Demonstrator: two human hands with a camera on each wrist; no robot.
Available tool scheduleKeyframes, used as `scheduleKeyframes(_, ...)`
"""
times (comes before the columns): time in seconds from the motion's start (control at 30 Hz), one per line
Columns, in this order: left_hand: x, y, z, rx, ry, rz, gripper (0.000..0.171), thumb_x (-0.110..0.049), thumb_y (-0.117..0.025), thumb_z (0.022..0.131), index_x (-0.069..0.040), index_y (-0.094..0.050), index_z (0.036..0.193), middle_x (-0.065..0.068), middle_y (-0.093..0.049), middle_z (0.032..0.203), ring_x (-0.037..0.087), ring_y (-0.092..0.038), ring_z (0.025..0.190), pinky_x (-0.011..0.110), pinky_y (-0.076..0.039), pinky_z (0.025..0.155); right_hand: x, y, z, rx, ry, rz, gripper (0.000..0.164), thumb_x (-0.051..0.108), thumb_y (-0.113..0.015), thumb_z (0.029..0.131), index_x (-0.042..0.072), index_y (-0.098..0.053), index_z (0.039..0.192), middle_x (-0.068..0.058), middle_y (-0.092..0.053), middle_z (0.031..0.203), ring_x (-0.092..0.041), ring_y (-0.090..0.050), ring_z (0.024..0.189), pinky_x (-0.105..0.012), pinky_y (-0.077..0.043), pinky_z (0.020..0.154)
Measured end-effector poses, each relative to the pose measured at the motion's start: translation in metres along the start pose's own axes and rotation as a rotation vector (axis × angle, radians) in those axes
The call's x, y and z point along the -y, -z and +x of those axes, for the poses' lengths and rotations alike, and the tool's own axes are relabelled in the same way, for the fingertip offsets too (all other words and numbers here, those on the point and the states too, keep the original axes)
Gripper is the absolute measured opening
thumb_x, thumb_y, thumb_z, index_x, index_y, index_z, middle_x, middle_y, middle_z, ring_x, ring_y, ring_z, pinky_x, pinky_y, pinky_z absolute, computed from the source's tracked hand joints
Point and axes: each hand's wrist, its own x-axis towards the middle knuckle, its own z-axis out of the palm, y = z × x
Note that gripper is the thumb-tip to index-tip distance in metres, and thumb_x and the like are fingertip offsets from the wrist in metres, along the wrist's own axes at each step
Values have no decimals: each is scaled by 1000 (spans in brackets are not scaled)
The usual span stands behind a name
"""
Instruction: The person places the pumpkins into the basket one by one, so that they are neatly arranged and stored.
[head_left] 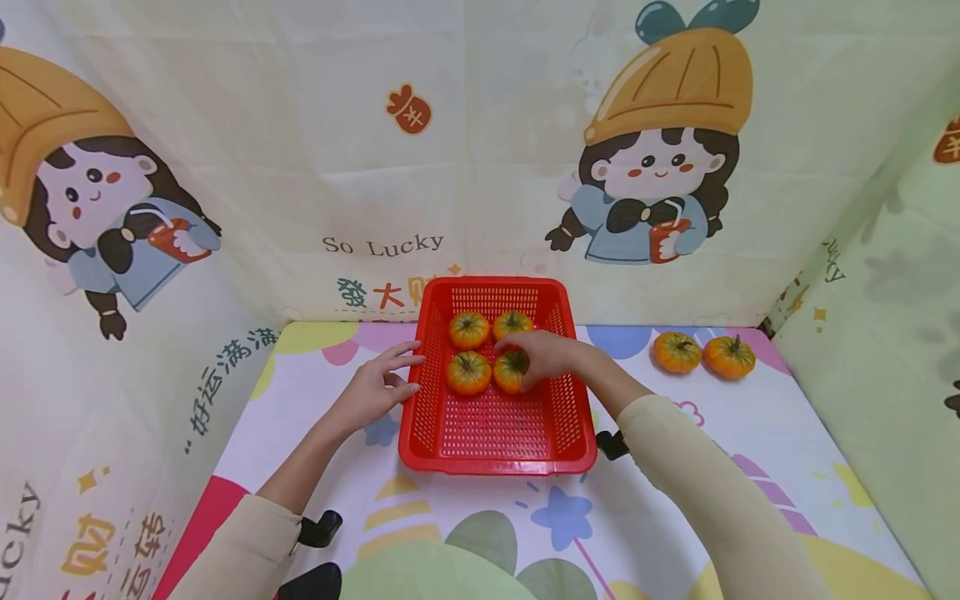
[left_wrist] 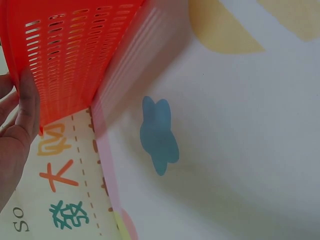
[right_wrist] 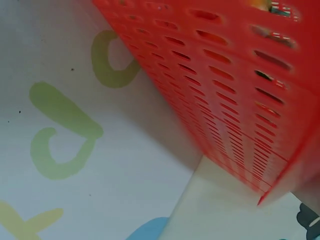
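A red plastic basket (head_left: 495,429) with slotted walls holds several small orange pumpkins, set in two rows at its far half. My right hand (head_left: 542,354) reaches over the right rim and grips the near-right pumpkin (head_left: 508,372), covering part of it. Beside that lies the near-left pumpkin (head_left: 468,372); behind are a far-left pumpkin (head_left: 468,331) and a far-right pumpkin (head_left: 513,323). My left hand (head_left: 378,385) rests its loosely extended fingers against the left rim, also visible in the left wrist view beside the basket wall (left_wrist: 75,50). In the right wrist view the basket wall (right_wrist: 225,90) hides the right hand.
Two more small pumpkins, one (head_left: 677,352) beside another (head_left: 730,357), sit on the table at the back right. A patterned cloth (head_left: 487,167) hangs behind and along both sides of the printed tabletop (head_left: 637,500).
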Motion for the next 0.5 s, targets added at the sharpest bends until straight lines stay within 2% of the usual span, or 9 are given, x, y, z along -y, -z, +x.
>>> scheduleKeyframes(0.27,0,0,2,0,2,6,53,-7,-73,94,-3,-58,145,9,-40,164,21,-71,86,32,-64,76,1,10,-19,-57,48,24,79,22,-87,82,21,-51,152,-8,-48,157,-35,-42,146,-52,-55,105)
scheduleKeyframes(0.5,2,0,1,-1,-7,14,53,-6,-73,94,-2,-58,145,9,-39,165,19,-71,85,30,-64,74,-10,16,-46,-197,153,116,74,20,-87,82,23,-54,148,-10,-50,155,-37,-48,141,-49,-60,96)
